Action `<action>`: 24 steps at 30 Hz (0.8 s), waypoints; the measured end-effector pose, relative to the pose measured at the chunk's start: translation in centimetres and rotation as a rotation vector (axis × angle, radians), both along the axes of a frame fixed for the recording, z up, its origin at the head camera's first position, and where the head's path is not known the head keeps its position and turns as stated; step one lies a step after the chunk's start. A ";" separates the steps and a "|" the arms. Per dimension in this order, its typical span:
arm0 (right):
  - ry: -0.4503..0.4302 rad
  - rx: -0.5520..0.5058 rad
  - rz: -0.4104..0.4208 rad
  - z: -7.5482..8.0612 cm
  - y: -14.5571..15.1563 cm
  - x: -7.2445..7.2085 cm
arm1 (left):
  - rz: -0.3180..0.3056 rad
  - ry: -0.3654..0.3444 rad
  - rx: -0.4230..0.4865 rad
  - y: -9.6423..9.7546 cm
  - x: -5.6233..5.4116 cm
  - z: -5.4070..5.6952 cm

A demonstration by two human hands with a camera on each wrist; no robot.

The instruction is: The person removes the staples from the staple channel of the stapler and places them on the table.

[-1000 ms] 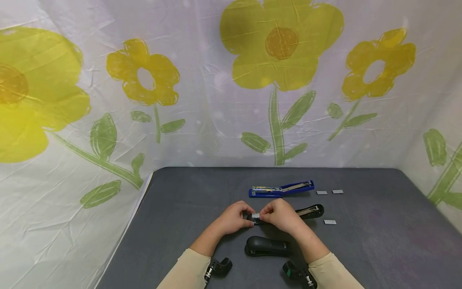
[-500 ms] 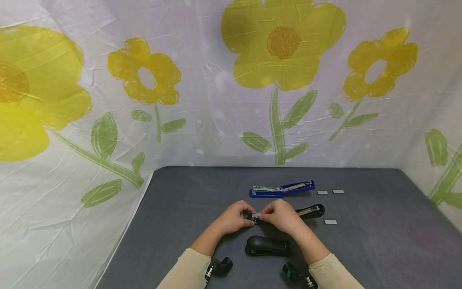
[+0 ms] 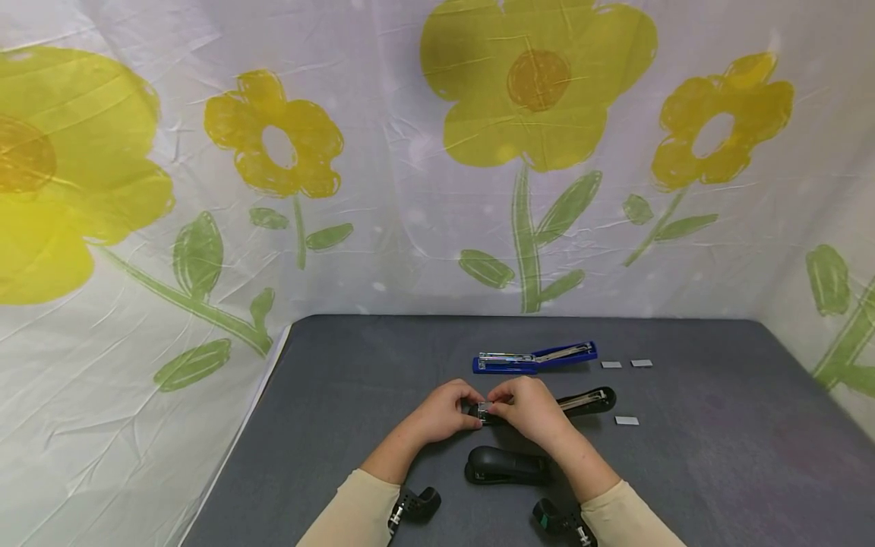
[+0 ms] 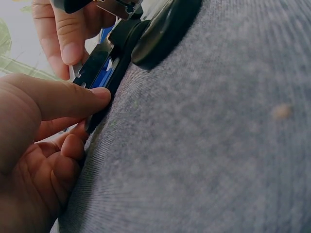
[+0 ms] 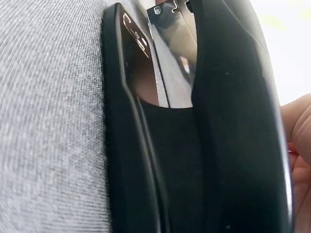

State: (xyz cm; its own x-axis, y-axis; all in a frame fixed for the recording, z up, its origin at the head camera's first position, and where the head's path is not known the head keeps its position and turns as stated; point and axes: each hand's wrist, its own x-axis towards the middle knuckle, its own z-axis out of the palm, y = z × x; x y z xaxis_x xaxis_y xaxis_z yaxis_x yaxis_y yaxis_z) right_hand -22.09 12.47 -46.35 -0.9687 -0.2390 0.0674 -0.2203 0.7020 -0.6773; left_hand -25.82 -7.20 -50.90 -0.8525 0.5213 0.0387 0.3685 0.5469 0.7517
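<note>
One opened black stapler point(image 3: 586, 401) lies just nearer than the blue stapler point(image 3: 535, 358); left hand point(image 3: 440, 412) grips its left end, likely the firmest hold; right hand point(image 3: 529, 410) pinches a silver strip point(image 4: 75, 71), probably light, brittle.

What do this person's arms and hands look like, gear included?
The left sleeve and right sleeve are plain cream. Beside them sit a left black device and right black device, both curved with silvery parts; the right one bears a small green patch. The left hand and right hand wear no gloves.
</note>
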 end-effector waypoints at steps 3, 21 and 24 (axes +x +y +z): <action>-0.002 -0.011 -0.008 0.0 0.0 0.1 | -0.004 0.000 0.005 0.0 0.1 0.0; -0.059 -0.121 -0.061 3.5 4.3 0.6 | -0.012 0.022 0.013 0.2 0.1 0.2; -0.055 -0.130 -0.069 4.2 5.3 1.1 | -0.008 0.015 0.010 0.2 0.1 0.1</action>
State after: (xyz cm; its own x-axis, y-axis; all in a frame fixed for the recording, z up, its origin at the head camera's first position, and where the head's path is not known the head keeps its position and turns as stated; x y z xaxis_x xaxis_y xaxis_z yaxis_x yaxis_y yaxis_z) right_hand -20.99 17.80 -42.15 -0.9856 -0.1645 0.0397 -0.1346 0.6200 -0.7730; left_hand -25.74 -6.98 -50.80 -0.8476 0.5275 0.0571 0.3844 0.5364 0.7513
